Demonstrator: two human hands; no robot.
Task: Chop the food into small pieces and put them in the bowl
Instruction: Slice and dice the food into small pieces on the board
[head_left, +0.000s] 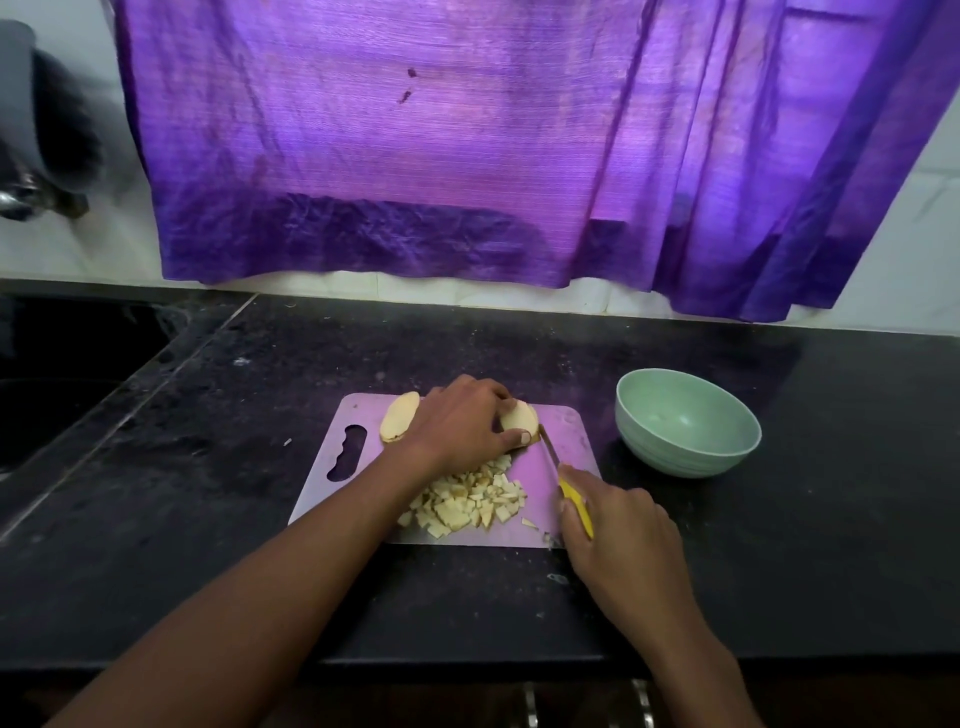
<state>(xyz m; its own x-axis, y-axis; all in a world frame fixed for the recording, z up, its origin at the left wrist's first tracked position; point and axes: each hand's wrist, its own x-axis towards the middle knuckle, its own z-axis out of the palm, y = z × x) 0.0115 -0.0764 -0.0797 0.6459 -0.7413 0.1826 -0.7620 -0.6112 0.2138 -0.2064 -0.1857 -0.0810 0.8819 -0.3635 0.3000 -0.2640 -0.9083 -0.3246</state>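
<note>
A pale cutting board (566, 441) lies on the black counter. My left hand (462, 421) grips a potato piece (519, 417) at the board's far side, thumb and fingers curled round it. My right hand (618, 525) holds a yellow-handled knife (563, 480), its blade tip beside the potato's right end. Another potato piece (399, 415) lies at the board's far left. A heap of small chopped pieces (467, 504) sits on the near half of the board, partly hidden by my left forearm. A pale green bowl (727, 452) stands to the right of the board and holds nothing.
A dark sink (62, 374) is set into the counter at the left. A purple curtain (467, 156) hangs over the white tiled wall behind. The counter's front edge (467, 662) runs below my arms. Small scraps lie on the counter near the board's front right corner.
</note>
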